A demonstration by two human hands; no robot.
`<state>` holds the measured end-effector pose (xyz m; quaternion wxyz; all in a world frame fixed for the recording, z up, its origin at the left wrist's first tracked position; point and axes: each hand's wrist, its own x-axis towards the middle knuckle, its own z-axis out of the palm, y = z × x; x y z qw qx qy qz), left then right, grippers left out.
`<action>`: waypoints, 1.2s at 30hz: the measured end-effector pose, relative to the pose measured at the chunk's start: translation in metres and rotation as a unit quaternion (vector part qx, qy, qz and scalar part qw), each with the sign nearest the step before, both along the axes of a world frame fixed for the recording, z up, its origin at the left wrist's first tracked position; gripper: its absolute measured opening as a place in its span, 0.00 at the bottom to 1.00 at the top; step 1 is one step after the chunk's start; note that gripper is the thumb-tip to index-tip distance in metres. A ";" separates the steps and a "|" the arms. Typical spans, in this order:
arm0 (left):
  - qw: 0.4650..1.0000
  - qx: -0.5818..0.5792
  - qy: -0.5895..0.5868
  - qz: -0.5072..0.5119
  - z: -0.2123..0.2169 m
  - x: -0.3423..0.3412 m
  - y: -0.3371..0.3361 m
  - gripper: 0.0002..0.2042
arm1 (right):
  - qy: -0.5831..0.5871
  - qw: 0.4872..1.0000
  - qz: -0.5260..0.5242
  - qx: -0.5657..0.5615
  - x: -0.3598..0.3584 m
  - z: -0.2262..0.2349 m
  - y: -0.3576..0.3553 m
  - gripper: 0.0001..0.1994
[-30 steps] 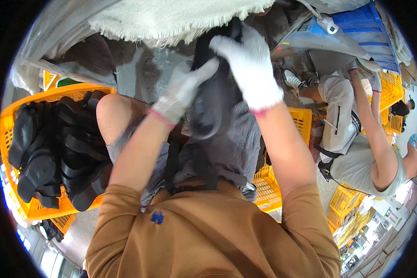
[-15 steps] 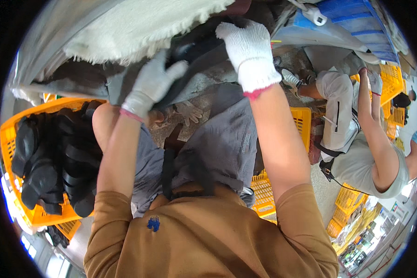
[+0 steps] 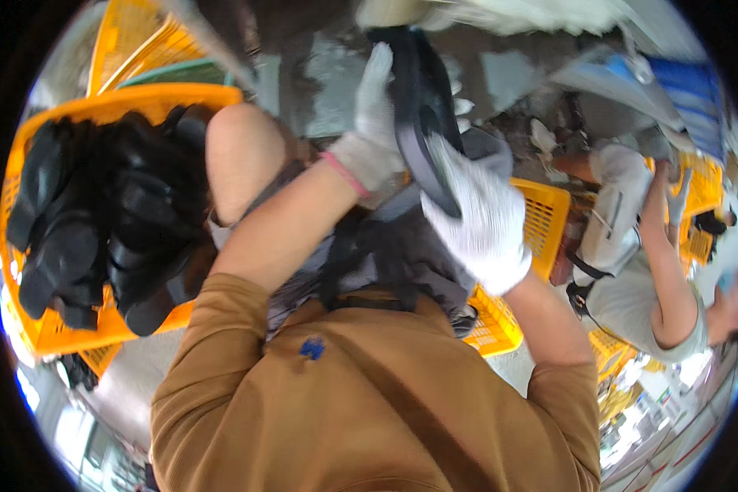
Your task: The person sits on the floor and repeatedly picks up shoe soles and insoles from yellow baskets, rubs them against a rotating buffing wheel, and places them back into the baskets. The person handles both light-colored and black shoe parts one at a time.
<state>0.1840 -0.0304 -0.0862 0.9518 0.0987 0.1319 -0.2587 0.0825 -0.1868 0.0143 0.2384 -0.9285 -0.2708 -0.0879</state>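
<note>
A black shoe [image 3: 425, 98] is held up in front of me, its long side turned to me and its lower end tilted to the right. My left hand [image 3: 373, 131], in a white knit glove, is closed around it from the left. The thumb lies along the near edge, and white fingertips show past the far side. My right hand [image 3: 480, 217], gloved the same way, grips the lower end with its fingers over the edge. Just above the shoe's top end hangs a white shaggy roll or cloth [image 3: 533, 15]; motion blur hides its exact kind.
At my left stands a yellow crate [image 3: 139, 94] heaped with black shoes [image 3: 74, 246]. More yellow crates [image 3: 541, 213] stand by my right leg. A co-worker [image 3: 631, 246] sits at the right, near a blue ribbed panel [image 3: 685, 107]. A grey machine housing [image 3: 590, 82] borders the work spot.
My hands have come down from the machine and nearer to me, now with the shoe plainly between them. The view has shifted, and the white shaggy material sits higher and farther right.
</note>
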 end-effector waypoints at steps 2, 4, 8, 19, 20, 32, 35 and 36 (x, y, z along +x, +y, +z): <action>0.997 0.039 0.045 0.053 0.006 0.014 0.003 0.35 | -0.037 0.999 -0.034 0.007 0.004 -0.024 0.020 0.27; 0.982 0.150 0.066 0.091 0.013 0.048 0.001 0.31 | -0.044 0.993 -0.090 0.067 0.030 -0.034 0.037 0.22; 0.952 0.231 -0.087 0.179 0.016 0.069 -0.008 0.25 | -0.049 0.988 -0.146 0.004 0.097 0.001 0.063 0.12; 0.994 -0.043 0.041 0.095 -0.012 0.083 -0.008 0.38 | 0.422 0.864 -0.056 0.270 0.093 0.025 0.057 0.37; 0.986 -0.050 0.025 0.155 -0.010 0.092 -0.011 0.37 | 0.378 0.897 -0.025 0.228 0.089 0.021 0.051 0.38; 0.875 0.335 -0.215 0.277 -0.036 0.074 -0.023 0.33 | -0.091 0.989 -0.115 -0.018 0.069 -0.005 0.037 0.19; 0.958 0.073 -0.082 0.265 -0.048 0.045 -0.038 0.19 | -0.164 0.980 -0.066 -0.089 0.098 -0.010 0.039 0.11; 0.953 0.096 -0.103 0.270 -0.049 0.036 -0.040 0.20 | -0.181 0.980 -0.017 -0.077 0.099 -0.007 0.041 0.10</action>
